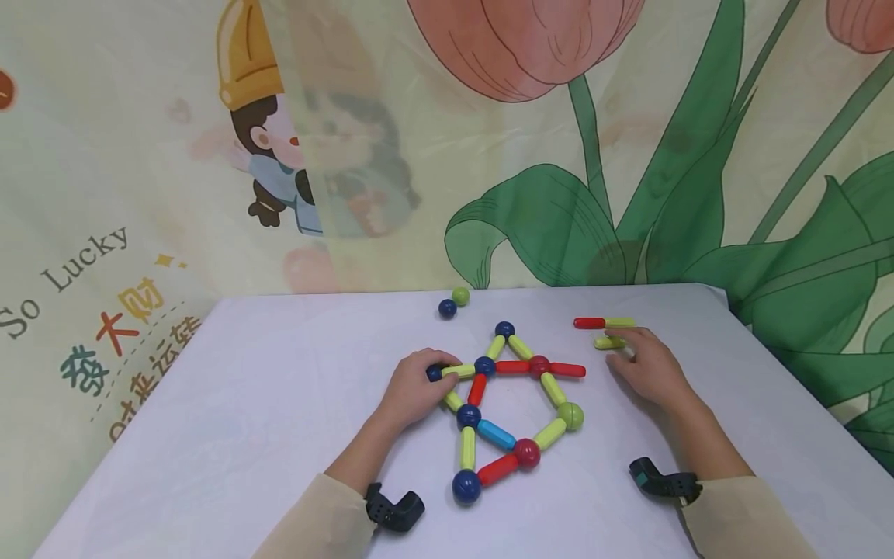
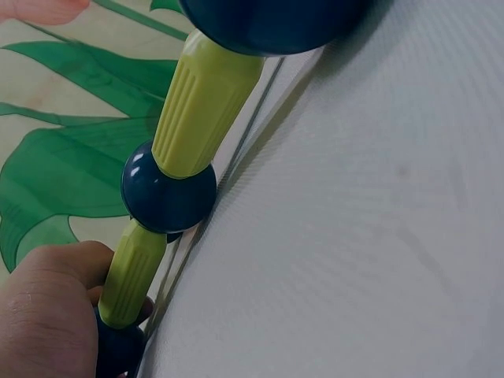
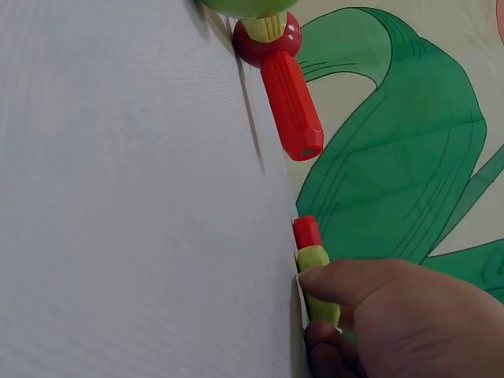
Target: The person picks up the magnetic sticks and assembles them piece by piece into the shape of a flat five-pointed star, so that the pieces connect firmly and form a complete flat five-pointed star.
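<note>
A flat frame of magnetic rods and balls lies in the middle of the white table. My left hand point(image 1: 421, 386) is at its left corner, pinching a yellow-green rod point(image 1: 459, 372) beside a dark blue ball point(image 1: 434, 373). In the left wrist view, the fingers lie around this rod point(image 2: 132, 276) close to the ball, partly hiding the ball. To the right of the frame, my right hand point(image 1: 653, 369) pinches a loose yellow-green rod point(image 1: 609, 342) between thumb and finger. A red rod point(image 1: 568, 370) sticks out from the frame's red ball point(image 1: 539, 366) towards this hand.
Just beyond the right hand, a red rod point(image 1: 589, 322) and a yellow-green rod point(image 1: 620, 321) lie end to end. Near the back edge sit a loose dark blue ball point(image 1: 448, 309) and a green ball point(image 1: 460, 296). A printed cloth point(image 1: 377, 256) hangs behind the table.
</note>
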Motion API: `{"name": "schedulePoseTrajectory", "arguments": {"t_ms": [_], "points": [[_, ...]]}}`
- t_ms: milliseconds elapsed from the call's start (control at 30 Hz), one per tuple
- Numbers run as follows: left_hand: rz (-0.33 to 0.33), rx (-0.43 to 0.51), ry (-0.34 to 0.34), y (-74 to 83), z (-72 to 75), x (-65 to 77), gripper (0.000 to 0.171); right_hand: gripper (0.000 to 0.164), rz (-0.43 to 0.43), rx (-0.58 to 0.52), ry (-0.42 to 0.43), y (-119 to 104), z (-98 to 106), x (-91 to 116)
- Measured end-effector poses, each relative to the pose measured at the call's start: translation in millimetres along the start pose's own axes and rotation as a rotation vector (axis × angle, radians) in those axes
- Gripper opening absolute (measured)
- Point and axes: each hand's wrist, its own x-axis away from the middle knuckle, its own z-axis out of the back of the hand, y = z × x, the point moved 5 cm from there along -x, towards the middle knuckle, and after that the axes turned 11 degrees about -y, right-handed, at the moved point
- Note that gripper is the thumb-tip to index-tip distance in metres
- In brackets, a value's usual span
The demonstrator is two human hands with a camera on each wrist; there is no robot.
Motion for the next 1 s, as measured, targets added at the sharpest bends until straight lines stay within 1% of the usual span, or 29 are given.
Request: {"name": "schedulePoseTrajectory", "arguments": {"t_ms": [67,233,300,400,600,733,833,900,1000], "points": [[0.001,-0.002,0.002,0.6,0.3,-0.2,0.022,0.045,-0.019,0.010,-0.009,1.5,-0.6,-0.3],[0.006,-0.009,0.001,1.4,0.1,0.0,0.022,0.038,-0.050,0.007,0.001,3.4,-1.6,-1.2],[0.005,-0.006,0.000,1.4,-0.2,0.2,0.022,0.038,-0.055,-0.009,0.005,4.3,-2.1,-1.4],[0.005,-0.001,-0.001,1.0,-0.3,0.4,0.021,0.040,-0.058,-0.064,0.014,5.9,-2.2,-0.7],[0.001,0.002,0.000,-1.0,-0.7,0.6,0.021,0.047,-0.079,-0.214,0.026,9.6,-0.6,-1.3],[0.001,0.005,0.001,-1.8,-0.8,0.3,0.021,0.049,-0.104,-0.405,0.007,10.4,-1.4,-2.5],[0.003,0.000,0.001,-2.1,-0.5,0.3,0.021,0.051,-0.109,-0.546,-0.022,10.6,-1.9,-2.1],[0.003,-0.002,0.000,-2.1,-0.4,0.2,0.021,0.055,-0.097,-0.595,-0.044,11.2,-0.9,-1.0],[0.001,-0.003,-0.002,-2.0,-0.2,-0.3,0.021,0.058,-0.049,-0.690,-0.075,11.9,2.6,0.8]]}}
